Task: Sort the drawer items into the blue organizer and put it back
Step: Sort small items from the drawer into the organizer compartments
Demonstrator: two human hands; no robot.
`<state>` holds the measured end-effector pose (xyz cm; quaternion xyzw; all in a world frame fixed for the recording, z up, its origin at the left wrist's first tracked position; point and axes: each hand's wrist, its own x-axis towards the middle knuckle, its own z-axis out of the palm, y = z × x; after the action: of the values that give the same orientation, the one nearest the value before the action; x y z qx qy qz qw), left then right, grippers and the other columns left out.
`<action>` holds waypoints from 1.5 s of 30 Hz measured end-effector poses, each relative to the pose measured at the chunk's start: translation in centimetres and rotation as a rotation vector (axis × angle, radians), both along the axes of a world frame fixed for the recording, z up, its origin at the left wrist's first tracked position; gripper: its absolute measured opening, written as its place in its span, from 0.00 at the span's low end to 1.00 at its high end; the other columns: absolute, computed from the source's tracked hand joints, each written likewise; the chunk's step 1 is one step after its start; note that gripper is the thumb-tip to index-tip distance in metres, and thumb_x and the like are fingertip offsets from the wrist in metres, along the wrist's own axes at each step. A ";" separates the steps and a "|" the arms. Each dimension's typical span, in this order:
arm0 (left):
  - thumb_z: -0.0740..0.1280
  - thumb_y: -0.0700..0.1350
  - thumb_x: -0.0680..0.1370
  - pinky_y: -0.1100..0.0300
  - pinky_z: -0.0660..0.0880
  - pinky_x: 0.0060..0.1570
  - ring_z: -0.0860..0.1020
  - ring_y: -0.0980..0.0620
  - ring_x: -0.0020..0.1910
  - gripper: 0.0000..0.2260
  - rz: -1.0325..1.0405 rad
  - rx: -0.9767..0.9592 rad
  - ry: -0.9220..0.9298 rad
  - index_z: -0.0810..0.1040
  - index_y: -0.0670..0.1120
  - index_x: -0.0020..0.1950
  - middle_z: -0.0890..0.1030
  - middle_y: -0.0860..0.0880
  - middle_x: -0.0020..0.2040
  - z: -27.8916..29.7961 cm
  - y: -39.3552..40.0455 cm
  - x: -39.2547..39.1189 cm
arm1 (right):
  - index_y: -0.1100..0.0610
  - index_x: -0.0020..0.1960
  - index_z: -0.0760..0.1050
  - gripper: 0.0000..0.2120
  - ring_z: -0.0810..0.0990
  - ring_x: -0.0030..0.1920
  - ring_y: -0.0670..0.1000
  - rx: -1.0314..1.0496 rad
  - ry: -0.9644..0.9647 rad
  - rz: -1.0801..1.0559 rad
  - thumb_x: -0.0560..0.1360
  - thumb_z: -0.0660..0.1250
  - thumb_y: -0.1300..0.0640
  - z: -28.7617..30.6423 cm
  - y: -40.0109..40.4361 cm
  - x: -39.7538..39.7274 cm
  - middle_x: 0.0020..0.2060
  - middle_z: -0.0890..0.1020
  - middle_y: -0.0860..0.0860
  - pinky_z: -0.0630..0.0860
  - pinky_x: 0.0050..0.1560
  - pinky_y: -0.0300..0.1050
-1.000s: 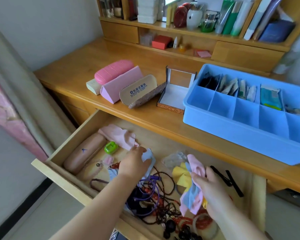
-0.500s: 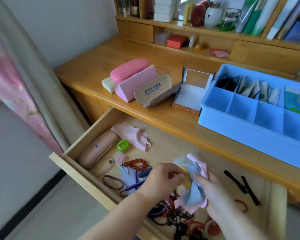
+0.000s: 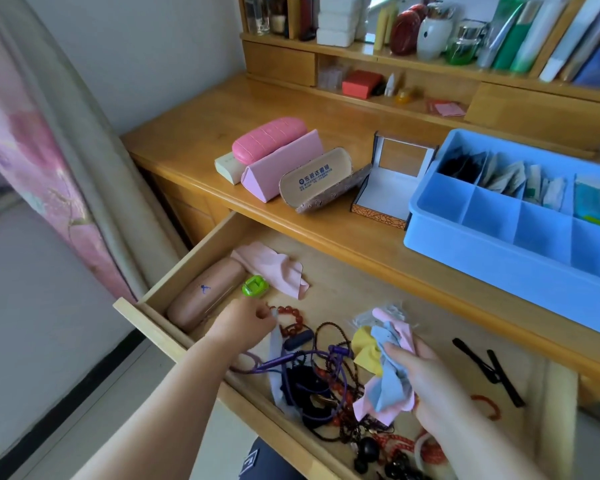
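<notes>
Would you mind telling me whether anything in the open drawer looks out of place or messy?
Yes: the cords and bead strings lie in a tangled heap at the drawer's front, and a pink cloth lies crumpled at the back. The right hand grips a bunch of cloths.
</notes>
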<state>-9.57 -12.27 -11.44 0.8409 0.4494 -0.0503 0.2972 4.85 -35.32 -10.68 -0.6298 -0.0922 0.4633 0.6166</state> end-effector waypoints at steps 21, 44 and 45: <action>0.64 0.55 0.75 0.55 0.68 0.58 0.70 0.46 0.62 0.19 -0.026 0.345 0.047 0.73 0.50 0.65 0.73 0.49 0.62 -2.9 4.8 6.2 | 0.43 0.53 0.80 0.17 0.84 0.50 0.54 0.080 0.194 -0.029 0.75 0.65 0.64 1.3 3.6 1.6 0.51 0.85 0.51 0.78 0.43 0.47; 0.65 0.47 0.77 0.61 0.68 0.30 0.72 0.54 0.29 0.05 0.166 -0.118 -0.529 0.78 0.50 0.43 0.76 0.53 0.32 0.9 0.0 5.9 | 0.46 0.54 0.79 0.16 0.85 0.46 0.48 0.186 0.290 -0.193 0.76 0.63 0.65 1.4 4.1 2.5 0.47 0.86 0.48 0.76 0.45 0.45; 0.67 0.50 0.76 0.62 0.67 0.32 0.71 0.55 0.29 0.05 0.108 -0.273 -0.616 0.78 0.51 0.42 0.75 0.54 0.31 2.3 -1.6 5.1 | 0.47 0.52 0.80 0.14 0.85 0.42 0.50 0.175 0.339 -0.216 0.76 0.64 0.64 1.5 4.6 2.2 0.44 0.86 0.51 0.78 0.41 0.46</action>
<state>-4.49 -13.86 -9.10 0.7442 0.3713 0.1623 0.5309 7.04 -30.77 -9.21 -0.4930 0.0410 0.4840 0.7218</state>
